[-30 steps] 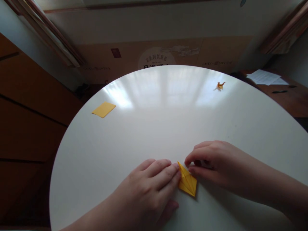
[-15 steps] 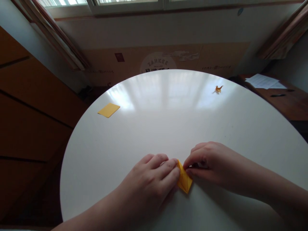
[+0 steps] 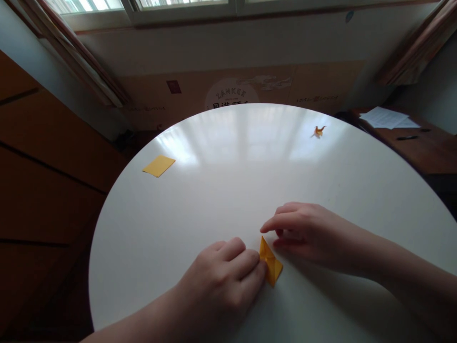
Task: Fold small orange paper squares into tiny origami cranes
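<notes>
A small folded piece of yellow origami paper (image 3: 271, 265) lies on the white table near its front, one pointed corner facing away from me. My left hand (image 3: 228, 276) presses and grips its left edge with curled fingers, covering that side of it. Just beyond the far tip, my right hand (image 3: 296, 231) hovers with its index finger and thumb apart and nothing between them. Its fingertips are close to the paper, though I cannot tell whether the index finger touches the tip.
Flat yellow paper (image 3: 159, 166) lies at the table's left. A small orange-yellow origami figure (image 3: 319, 131) stands at the far right of the round white table (image 3: 221, 200). Beyond the right edge, white sheets (image 3: 385, 117) and a dark pen (image 3: 407, 138) rest on a brown surface.
My right hand has let go of the folded paper's right edge and moved up and slightly left, its finger and thumb spreading. My left hand keeps its hold.
</notes>
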Demonstrator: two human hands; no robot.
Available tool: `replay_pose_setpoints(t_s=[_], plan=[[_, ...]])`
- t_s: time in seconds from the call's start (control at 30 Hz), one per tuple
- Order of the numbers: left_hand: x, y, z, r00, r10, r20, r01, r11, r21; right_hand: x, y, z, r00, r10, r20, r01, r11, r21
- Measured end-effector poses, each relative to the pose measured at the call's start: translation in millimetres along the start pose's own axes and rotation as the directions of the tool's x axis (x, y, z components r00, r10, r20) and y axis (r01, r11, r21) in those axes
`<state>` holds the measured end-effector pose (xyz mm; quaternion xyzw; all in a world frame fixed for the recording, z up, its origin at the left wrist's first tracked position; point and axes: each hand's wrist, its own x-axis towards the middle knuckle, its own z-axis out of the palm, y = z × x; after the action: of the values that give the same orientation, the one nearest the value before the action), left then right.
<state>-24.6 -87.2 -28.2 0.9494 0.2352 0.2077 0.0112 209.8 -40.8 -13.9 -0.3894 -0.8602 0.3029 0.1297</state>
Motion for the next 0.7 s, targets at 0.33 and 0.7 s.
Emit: replay_pose_setpoints(t_s=[0.33, 0.7], plan=[[-2.6, -1.1, -5.0, 0.994, -0.097, 0.051, 0.098, 0.995, -0.018, 1.3, 4.2, -5.5, 0.978, -0.181, 0.104, 0.186, 0.981, -0.048], [0.8, -6.9, -2.7, 0.999, -0.052, -0.016, 0.051, 0.999, -0.011, -3.4, 1.9, -7.1, 0.974, -0.194, 0.116, 0.199, 0.979, -0.031]])
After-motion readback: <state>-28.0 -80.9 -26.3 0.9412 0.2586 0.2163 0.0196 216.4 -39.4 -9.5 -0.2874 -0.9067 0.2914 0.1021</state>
